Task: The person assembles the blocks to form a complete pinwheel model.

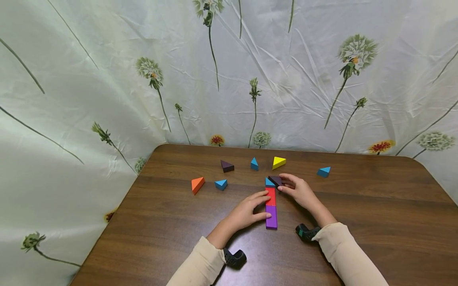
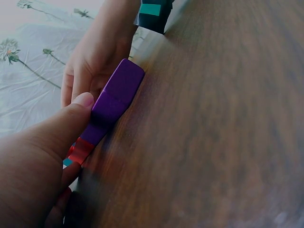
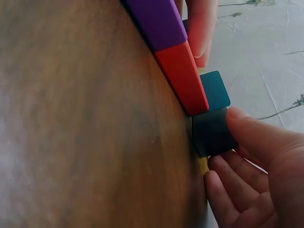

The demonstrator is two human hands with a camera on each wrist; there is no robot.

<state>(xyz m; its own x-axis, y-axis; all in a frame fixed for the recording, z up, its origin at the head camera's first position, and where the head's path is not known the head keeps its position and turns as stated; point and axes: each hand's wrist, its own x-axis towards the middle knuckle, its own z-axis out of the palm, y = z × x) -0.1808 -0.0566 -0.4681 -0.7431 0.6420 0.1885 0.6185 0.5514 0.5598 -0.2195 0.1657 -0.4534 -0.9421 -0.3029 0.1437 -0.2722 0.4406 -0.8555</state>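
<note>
A purple block [image 1: 271, 217] and a red block [image 1: 270, 197] lie end to end on the table, with a blue triangular block [image 1: 270, 182] at the red one's far end. My left hand [image 1: 247, 212] rests along their left side, its thumb against the purple block and its extended fingers on the red one. Between thumb and fingers, my right hand [image 1: 298, 192] pinches a dark triangular block [image 3: 213, 132], set against the blue triangle. In the left wrist view the purple block [image 2: 118, 90] hides most of the row behind it.
Beyond the row stand a dark triangular block [image 1: 227, 166], a blue one [image 1: 254, 164] and a yellow one [image 1: 279, 163]. To the left are an orange triangle [image 1: 197, 185] and a blue triangle [image 1: 221, 184]. Another blue triangle [image 1: 324, 172] lies right. A flowered cloth [image 1: 229, 79] hangs behind the table.
</note>
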